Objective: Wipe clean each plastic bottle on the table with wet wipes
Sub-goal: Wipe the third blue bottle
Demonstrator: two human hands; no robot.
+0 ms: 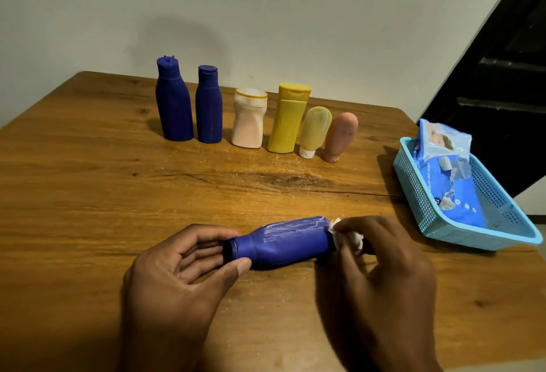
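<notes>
A blue plastic bottle (283, 243) lies on its side near the front of the wooden table (88, 182), its dark cap end pointing left. My left hand (177, 277) holds the cap end between thumb and fingers. My right hand (381, 271) pinches a crumpled white wet wipe (353, 237) against the bottle's base. White smears streak the bottle's upper side. Several other bottles stand in a row at the back: two blue (174, 103), (209, 106), a pale pink one (248, 119), a yellow one (288, 119), a small yellowish tube (314, 131) and a brownish-pink tube (339, 137).
A light blue perforated basket (413, 191) sits at the table's right edge with a blue wet wipes pack (452, 176) inside. A pale wall stands behind the table. A dark staircase fills the upper right. White dust specks lie on the table's middle.
</notes>
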